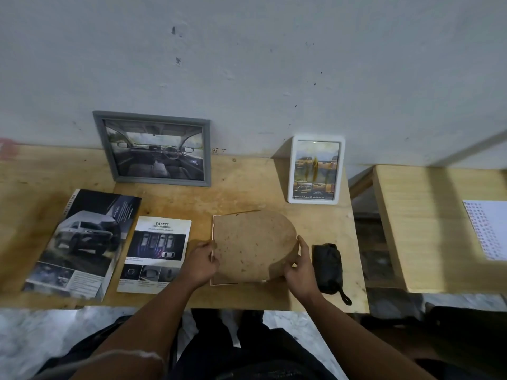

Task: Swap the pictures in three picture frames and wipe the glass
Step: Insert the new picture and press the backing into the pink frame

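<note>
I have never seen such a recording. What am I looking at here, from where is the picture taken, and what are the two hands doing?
There is no machine here: a person works with bare hands. The single picture comes from a camera worn on the head, looking forward and down.

On the light wooden table, a grey frame with a car-interior photo and a white upright frame with a yellow-truck picture lean at the wall. Flat on the table lie a large dark car brochure, a white "SAFETY" leaflet and a black folded cloth pouch.

The left hand and right hand hold the edges of a brown board with a rounded side, apparently a frame's back, lying face down over a pale frame edge.
</note>
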